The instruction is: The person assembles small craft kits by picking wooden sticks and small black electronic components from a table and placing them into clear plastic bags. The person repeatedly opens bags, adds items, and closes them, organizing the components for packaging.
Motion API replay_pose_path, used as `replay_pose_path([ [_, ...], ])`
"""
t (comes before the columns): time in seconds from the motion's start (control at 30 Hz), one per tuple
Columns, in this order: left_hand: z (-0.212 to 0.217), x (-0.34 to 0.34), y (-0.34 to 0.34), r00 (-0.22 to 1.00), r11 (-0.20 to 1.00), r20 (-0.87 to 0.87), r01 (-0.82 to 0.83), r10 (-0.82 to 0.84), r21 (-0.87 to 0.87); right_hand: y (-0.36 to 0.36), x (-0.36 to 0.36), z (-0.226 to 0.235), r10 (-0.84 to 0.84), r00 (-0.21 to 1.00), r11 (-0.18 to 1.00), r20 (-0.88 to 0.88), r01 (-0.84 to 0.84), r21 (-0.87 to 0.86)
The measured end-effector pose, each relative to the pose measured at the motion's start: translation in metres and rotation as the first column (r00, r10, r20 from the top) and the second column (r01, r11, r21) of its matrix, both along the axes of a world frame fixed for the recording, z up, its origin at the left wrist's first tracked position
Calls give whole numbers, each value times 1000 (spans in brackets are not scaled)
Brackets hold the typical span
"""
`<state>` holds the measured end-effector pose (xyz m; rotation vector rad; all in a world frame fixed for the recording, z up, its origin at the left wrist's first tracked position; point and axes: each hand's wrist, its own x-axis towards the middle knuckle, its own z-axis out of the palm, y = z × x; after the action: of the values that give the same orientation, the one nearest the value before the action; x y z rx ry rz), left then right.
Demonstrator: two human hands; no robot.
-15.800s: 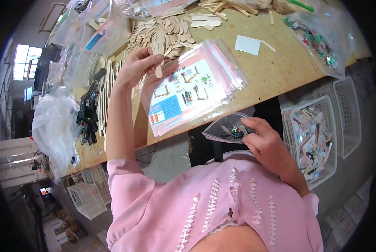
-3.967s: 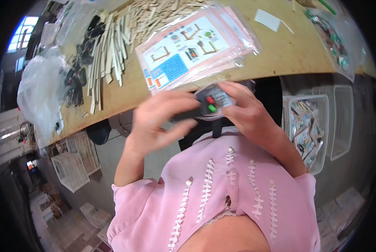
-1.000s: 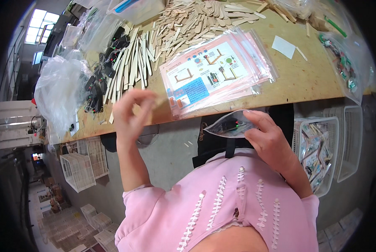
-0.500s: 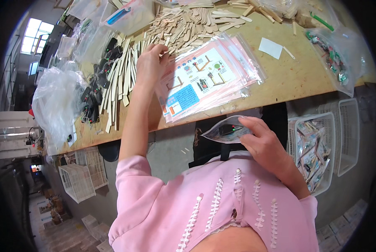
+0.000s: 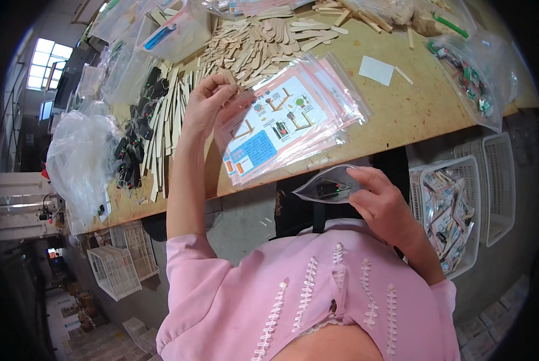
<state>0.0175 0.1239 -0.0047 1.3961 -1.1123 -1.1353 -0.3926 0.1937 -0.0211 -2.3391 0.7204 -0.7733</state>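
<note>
My left hand (image 5: 208, 108) is closed in a pinch over the table, between the long wooden strips and the craft-stick pile. A wooden craft stick (image 5: 231, 78) shows at its fingertips, mostly hidden by the fingers. In front of my body, my right hand (image 5: 385, 201) grips the edge of a clear plastic bag (image 5: 312, 194), whose mouth gapes. Inside it lies a dark part with small red and green spots. Just right of my left hand is a stack of printed instruction sheets in clear bags (image 5: 281, 123).
Long wooden strips (image 5: 161, 129), dark wired parts (image 5: 128, 144) and crumpled plastic bags (image 5: 83, 153) lie on the left. Loose craft sticks (image 5: 251, 45) cover the back, beside a clear bin (image 5: 182, 42). A bag of green parts (image 5: 471, 84) hangs over the right edge. Below stands a white basket (image 5: 477, 210) of filled bags.
My left hand has drawn back slightly from the craft-stick pile toward me, its fingers now more tightly closed. The right hand still holds the bag in nearly the same place.
</note>
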Motion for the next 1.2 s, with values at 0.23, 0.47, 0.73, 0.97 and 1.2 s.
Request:
replay_pose_path([
  [0.23,32,-130,54,932,935,-79,354,-352,2,-8,-2,9,34,994,999,102,-34,2],
  [0.47,30,-170,0,806,930,508,367,-304,-25,-9,-26,11,-59,994,998,92,60,-3],
  [0.73,-3,-113,-167,365,939,926,275,97,-206,6,-52,-6,-172,982,984,79,167,63],
  [0.97,-4,-118,-196,368,960,909,260,-196,102,7,-70,-10,-241,967,969,78,235,78],
  [1.2,10,-130,-167,893,935,287,353,-347,34,-2,-78,-1,-255,961,963,103,243,119],
])
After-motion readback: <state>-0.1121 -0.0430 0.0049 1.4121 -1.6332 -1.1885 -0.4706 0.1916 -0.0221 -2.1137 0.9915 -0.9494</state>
